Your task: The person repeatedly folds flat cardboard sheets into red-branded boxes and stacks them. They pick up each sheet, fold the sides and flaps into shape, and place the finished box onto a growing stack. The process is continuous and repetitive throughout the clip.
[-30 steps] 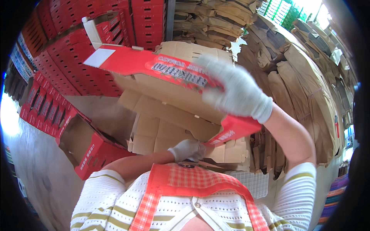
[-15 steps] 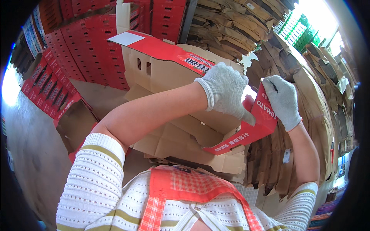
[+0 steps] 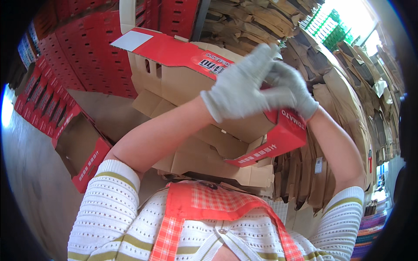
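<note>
A partly folded cardboard box (image 3: 244,124), red outside and plain brown inside, stands tilted before me. Its long red side (image 3: 170,51) with a white blank patch runs along the far edge, and a red end panel (image 3: 285,130) rises at the right. My left hand (image 3: 239,89), in a white knitted glove, is over the box's right half, blurred, with fingers stretched and thumb apart. Close against it, my gloved right hand (image 3: 294,87) is at the top of the red end panel. Its fingers are smeared and partly hidden behind the left hand.
Finished red boxes (image 3: 45,98) stack up at the left, an open one (image 3: 80,141) nearest. Tall red box stacks (image 3: 89,52) stand behind. Flat brown cardboard bundles (image 3: 344,108) pile at the right and back. Green crates (image 3: 331,30) show far right.
My right hand has moved left and come together with the left hand. The left hand's fingers have swung upward. The view has shifted, showing more of the open box at left.
</note>
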### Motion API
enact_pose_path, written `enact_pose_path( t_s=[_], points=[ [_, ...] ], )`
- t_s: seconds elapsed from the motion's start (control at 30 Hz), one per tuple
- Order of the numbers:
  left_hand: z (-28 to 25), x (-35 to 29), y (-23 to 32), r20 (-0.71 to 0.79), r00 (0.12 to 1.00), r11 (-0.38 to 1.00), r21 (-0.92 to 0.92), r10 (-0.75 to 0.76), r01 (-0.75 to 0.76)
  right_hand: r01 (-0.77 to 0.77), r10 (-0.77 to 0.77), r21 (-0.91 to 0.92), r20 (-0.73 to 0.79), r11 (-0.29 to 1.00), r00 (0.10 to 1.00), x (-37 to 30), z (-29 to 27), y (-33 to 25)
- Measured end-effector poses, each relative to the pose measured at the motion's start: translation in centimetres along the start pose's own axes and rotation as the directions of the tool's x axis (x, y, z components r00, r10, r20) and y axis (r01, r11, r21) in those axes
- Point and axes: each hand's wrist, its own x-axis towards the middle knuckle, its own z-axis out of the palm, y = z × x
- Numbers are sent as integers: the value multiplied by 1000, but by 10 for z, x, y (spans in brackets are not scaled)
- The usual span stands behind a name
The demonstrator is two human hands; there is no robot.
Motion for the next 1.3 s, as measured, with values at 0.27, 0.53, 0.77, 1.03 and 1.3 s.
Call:
enact_pose_path(
  t_s=[0.27,0.53,0.77,1.03,1.3],
  points=[
    [-79,-96,0,510,857,927,281,76,-249,102,-112,-62,-178,993,978,-14,-19,-2],
    [-94,-126,39,221,975,865,483,32,-138,-369,562,891,169,264,810,-103,68,163],
    [34,-33,28,215,960,896,366,181,-251,-26,434,770,-331,638,838,-105,92,163],
    [98,-31,6,-128,932,938,121,339,-324,-56,72,56,-333,997,940,-98,-29,30],
    [129,-68,0,-108,985,990,29,-132,135,-229,232,-87,32,970,972,-59,-41,-5]
  ],
)
